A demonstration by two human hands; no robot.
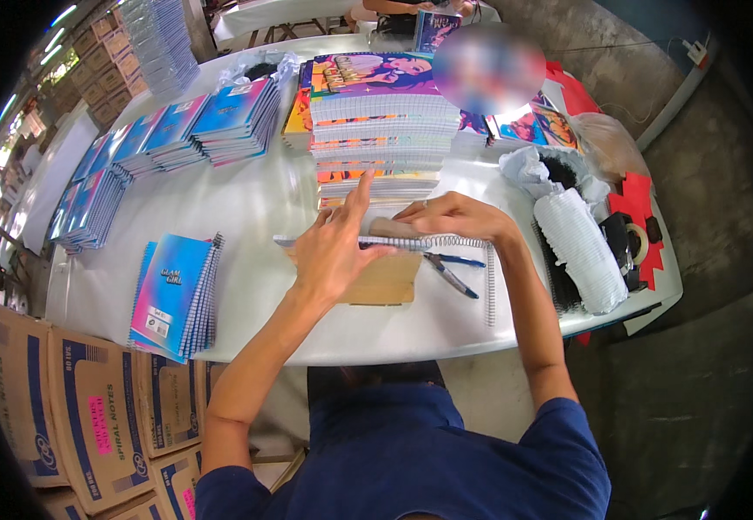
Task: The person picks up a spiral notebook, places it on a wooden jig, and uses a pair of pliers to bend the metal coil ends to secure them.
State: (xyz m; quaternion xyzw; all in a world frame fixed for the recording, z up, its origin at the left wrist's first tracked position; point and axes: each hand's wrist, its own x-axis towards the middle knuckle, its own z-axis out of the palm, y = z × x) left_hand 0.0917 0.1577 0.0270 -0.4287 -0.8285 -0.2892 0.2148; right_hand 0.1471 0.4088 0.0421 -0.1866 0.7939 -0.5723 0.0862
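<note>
My left hand [335,251] lies flat on a notebook with a brown back cover [387,282], its forefinger raised toward the tall stack. My right hand [453,217] grips a small wooden tool [391,229] pressed along the white spiral binding [446,242] at the notebook's top edge. A loose white spiral [490,286] lies beside it, to the right. Blue-handled pliers [451,272] rest just below my right hand on the white table [246,208].
A tall stack of colourful spiral notebooks [381,121] stands behind my hands. Blue notebook stacks [236,117] line the left, one pile [175,295] near the front edge. Bundles of spirals [580,251] and tape rolls [636,243] lie right. Cardboard boxes [90,416] stand on the floor left.
</note>
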